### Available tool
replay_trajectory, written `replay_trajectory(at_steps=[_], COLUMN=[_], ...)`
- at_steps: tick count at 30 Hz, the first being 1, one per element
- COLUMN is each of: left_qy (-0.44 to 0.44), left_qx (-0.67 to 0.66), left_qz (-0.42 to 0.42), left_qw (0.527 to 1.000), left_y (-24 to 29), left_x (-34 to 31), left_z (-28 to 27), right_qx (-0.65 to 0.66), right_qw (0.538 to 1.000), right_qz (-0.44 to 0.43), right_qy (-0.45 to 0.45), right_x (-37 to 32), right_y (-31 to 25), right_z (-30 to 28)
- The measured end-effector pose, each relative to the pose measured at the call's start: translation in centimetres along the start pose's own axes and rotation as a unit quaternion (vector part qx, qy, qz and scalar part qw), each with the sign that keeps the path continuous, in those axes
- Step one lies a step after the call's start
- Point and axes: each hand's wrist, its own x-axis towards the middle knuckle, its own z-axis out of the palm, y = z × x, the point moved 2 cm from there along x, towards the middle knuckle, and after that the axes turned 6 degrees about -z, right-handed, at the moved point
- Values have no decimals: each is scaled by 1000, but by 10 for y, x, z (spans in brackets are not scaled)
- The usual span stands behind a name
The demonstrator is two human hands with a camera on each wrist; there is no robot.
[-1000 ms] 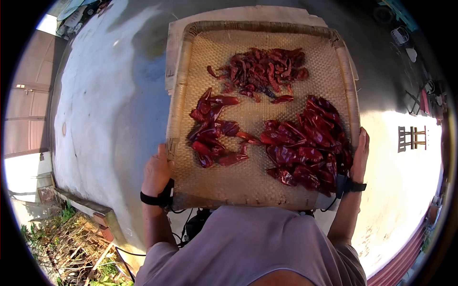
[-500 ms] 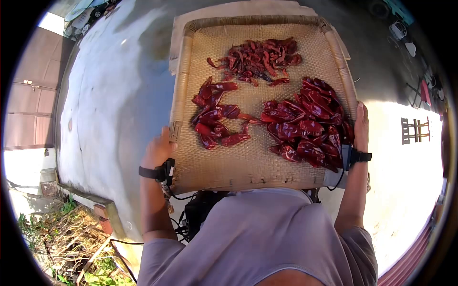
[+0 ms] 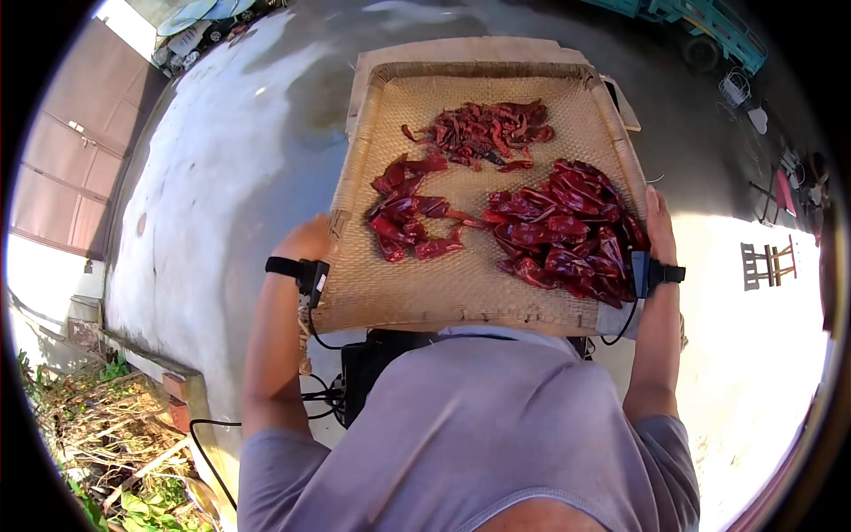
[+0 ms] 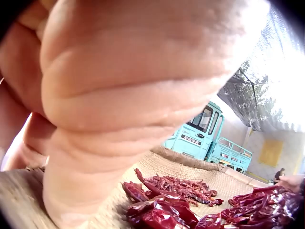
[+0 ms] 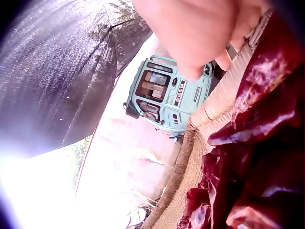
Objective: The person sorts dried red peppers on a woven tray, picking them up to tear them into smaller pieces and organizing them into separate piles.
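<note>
A woven tray lies across the front of the person's body in the head view, holding three groups of dried red chillies: small shrivelled ones at the far side, a few larger ones at left, and a big heap at right. The left hand grips the tray's left rim. At the right rim, the right hand holds on beside the big heap. The left wrist view shows the left hand large over the rim; in the right wrist view the right hand's fingers curl at the rim.
A board shows beyond the tray's far edge. A turquoise vehicle stands at the far right, a small wooden stool on the right. Brick edging and dry plants lie at lower left, with a black cable nearby.
The tray first shifted up in the head view, then its far edge came lower and the view tilted, showing more of the turquoise vehicle. Both hands stayed on the rims.
</note>
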Motion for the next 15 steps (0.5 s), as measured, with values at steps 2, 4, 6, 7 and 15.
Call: replay_trajectory(at_steps=[2, 4, 6, 7, 15], left_qy=[20, 101, 178, 215, 92], left_qx=[33, 90, 103, 86, 102], left_qz=[-12, 18, 126, 218, 306], left_qw=[999, 991, 971, 948, 942], left_y=[0, 44, 84, 98, 183], left_x=[8, -29, -56, -64, -35], left_z=[1, -20, -21, -17, 59], right_qx=[-14, -32, -238, -335, -54], right_qw=[1000, 998, 956, 908, 931], right_qz=[-20, -48, -105, -130, -188], right_qy=[-9, -30, 134, 214, -308], right_x=[2, 19, 5, -6, -151], right_y=[12, 39, 18, -4, -188], right_z=[-2, -5, -5, 1, 53])
